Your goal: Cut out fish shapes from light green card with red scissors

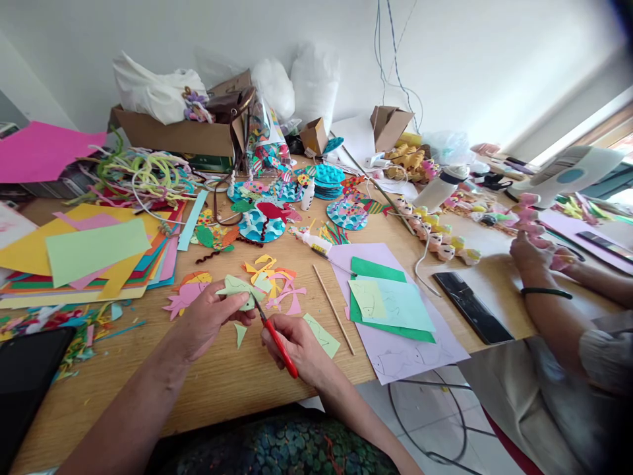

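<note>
My left hand (210, 318) pinches a light green paper fish (236, 288) above the wooden table. In my right hand (293, 342) is a pair of scissors (279, 348) with red handles, its dark blades meeting the edge of the green paper. A small green offcut (241, 335) lies below the fish. Right of my right hand rests a green paper piece (321, 334) with pencil lines on it. Pink and orange paper fish (190, 295) lie beyond my left hand, and yellow and pink paper scraps (281, 284) lie behind the scissors.
Stacked coloured paper (99, 251) and a dark tablet-like device (30, 389) are at left. A wooden stick (333, 309), lilac sheet (395, 359) and phone (472, 308) lie to the right. Another person's hands (534, 257) hold pink pieces (528, 214). Glue bottles (314, 241) and decorated discs stand behind.
</note>
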